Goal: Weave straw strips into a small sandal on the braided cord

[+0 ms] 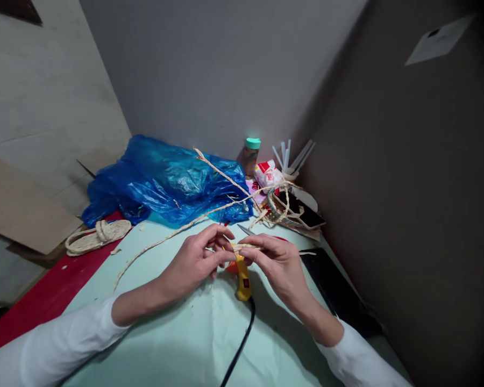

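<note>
My left hand (197,259) and my right hand (276,262) meet above a pale green table sheet (185,333). Both pinch a short piece of straw braid (246,247) held level between the fingertips. A long straw braid (173,230) runs from near the hands leftward in a curve and back toward the blue bag. Under the hands lies a yellow glue gun (242,279) with a black cord (237,349) trailing toward me. A metal blade tip (245,230), probably scissors, shows just behind the fingers.
A crumpled blue plastic bag (165,180) fills the back. A coiled braid bundle (97,236) lies on the red strip at left. Back right holds a teal-capped bottle (250,156), a red-white packet (267,174), glue sticks (292,156), a woven ring (284,212) and a dark phone (306,215). A brown wall closes the right.
</note>
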`<action>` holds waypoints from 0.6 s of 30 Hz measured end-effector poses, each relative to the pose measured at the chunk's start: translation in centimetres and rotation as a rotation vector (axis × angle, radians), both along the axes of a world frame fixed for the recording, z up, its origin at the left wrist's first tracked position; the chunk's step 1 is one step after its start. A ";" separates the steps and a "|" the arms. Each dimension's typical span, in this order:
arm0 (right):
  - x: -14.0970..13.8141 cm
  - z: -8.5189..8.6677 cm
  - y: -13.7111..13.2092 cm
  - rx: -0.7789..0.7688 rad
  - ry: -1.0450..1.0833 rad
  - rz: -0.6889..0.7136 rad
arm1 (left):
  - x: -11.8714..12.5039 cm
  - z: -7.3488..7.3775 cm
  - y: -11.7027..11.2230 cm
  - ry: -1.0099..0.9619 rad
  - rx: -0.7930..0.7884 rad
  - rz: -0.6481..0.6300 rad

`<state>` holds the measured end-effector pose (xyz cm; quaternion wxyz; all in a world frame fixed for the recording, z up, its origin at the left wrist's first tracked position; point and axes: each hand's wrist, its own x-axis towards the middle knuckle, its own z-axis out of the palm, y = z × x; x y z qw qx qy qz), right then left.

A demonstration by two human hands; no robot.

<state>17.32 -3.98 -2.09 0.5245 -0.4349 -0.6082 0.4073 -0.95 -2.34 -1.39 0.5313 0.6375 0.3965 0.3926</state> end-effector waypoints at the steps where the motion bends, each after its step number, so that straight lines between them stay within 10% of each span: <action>1: -0.3 -0.1 0.0 -0.013 0.031 0.007 | 0.0 0.0 -0.1 0.028 0.043 0.011; 18: -0.9 -0.6 1.5 -0.141 0.197 0.221 | -1.2 -0.9 1.0 0.217 0.757 0.168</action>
